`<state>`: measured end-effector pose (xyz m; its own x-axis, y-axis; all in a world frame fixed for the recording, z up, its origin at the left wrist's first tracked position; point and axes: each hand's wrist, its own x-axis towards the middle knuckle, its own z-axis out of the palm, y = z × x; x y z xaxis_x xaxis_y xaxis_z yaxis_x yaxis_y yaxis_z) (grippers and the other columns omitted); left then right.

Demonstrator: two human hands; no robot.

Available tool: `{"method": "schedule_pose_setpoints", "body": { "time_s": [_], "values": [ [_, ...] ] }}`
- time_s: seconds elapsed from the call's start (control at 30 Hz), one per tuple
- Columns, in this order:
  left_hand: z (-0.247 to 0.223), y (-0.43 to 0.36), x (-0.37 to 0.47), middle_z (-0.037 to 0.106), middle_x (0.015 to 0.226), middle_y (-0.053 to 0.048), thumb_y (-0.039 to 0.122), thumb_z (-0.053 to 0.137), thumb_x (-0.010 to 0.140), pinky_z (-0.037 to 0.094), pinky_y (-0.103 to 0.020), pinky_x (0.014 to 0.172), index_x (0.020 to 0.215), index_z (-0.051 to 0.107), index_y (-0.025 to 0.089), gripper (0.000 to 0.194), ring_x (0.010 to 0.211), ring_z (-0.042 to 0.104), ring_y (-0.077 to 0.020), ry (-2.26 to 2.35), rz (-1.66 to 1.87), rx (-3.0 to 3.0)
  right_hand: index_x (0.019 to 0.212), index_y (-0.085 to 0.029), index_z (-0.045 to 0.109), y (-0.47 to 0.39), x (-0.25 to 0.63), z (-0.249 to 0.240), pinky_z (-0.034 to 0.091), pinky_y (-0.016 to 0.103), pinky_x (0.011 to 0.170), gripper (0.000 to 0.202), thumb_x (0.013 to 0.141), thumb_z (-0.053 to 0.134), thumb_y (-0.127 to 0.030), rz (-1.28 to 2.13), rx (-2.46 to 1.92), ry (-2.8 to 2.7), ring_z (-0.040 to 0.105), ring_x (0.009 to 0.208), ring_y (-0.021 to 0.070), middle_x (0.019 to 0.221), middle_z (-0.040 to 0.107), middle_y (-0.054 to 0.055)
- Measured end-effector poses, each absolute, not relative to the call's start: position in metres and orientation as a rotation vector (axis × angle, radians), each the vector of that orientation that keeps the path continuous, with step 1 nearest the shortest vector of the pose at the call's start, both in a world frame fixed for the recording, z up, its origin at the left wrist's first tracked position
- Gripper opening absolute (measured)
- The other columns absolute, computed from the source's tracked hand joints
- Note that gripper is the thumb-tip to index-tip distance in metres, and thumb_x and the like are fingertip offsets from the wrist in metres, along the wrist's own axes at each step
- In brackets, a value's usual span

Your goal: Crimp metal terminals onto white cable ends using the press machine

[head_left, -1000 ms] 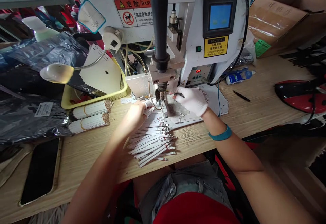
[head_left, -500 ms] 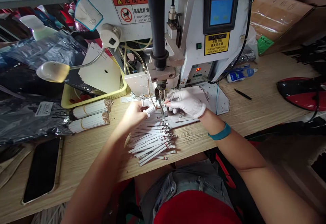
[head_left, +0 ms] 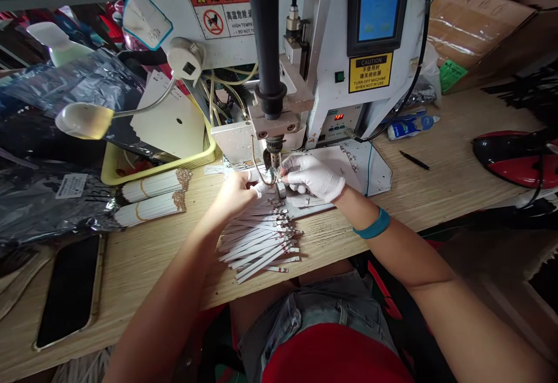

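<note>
Under the tip of the soldering machine [head_left: 274, 146], both my hands meet at a small metal block [head_left: 281, 190]. My left hand [head_left: 244, 190], with white covers on some fingers, is pinched at the block's left side; what lies between its fingertips is too small to make out. My right hand [head_left: 314, 177], in a white glove with bare fingertips, is closed in a pinch at the block's right, its contents also hidden. Just below lies a fanned pile of white flat cable strips [head_left: 261, 246] with small connectors at their right ends.
A yellow basket [head_left: 213, 153] and rubber-banded bundles of white strips [head_left: 150, 206] sit left, with a phone [head_left: 70, 290] nearer me. At right are a white board [head_left: 379, 171], a black pen [head_left: 414, 160] and a red-black device [head_left: 514, 162]. A lamp [head_left: 85, 120] hangs over the left.
My right hand has shifted slightly left toward the tip, and my left hand slightly right. The machine's red display shows different characters. The view has drifted a little.
</note>
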<state>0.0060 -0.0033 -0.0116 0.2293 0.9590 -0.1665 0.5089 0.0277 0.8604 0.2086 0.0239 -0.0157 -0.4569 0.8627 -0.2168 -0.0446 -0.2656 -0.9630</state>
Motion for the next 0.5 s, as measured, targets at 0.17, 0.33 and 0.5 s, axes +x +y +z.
{"method": "schedule_pose_setpoints", "body": {
  "time_s": [0.17,0.33,0.5],
  "values": [
    [-0.0096,-0.0021,0.0064,0.044,0.055,0.003,0.022,0.055,0.062,0.027,-0.024,0.053,0.054,0.042,0.018,0.016,0.054,0.038,-0.0096,1.44,0.607,1.578,0.075,-0.016,0.059,0.0246,0.2093,-0.019,0.03,0.014,0.034,0.011,0.067,0.065,-0.01,1.823,-1.021,-1.312,0.044,0.045,0.0037,0.068,0.057,-0.002],
    [-0.0083,-0.0032,0.0037,0.043,0.056,0.004,0.022,0.057,0.066,0.026,-0.024,0.054,0.054,0.042,0.017,0.02,0.055,0.037,-0.0089,1.367,0.62,1.584,0.075,-0.016,0.057,0.0253,0.21,-0.019,0.03,0.014,0.033,0.011,0.068,0.064,-0.01,1.846,-1.008,-1.305,0.043,0.044,0.0035,0.066,0.055,-0.002],
    [-0.0033,-0.0055,-0.0034,0.046,0.058,0.004,0.024,0.059,0.07,0.03,-0.023,0.056,0.059,0.053,0.015,0.015,0.056,0.037,-0.0089,1.388,0.623,1.587,0.078,-0.016,0.058,0.0257,0.2108,-0.0188,0.031,0.015,0.033,0.015,0.067,0.067,-0.011,1.865,-1.006,-1.294,0.044,0.046,0.0044,0.072,0.057,-0.001]
  ]
}}
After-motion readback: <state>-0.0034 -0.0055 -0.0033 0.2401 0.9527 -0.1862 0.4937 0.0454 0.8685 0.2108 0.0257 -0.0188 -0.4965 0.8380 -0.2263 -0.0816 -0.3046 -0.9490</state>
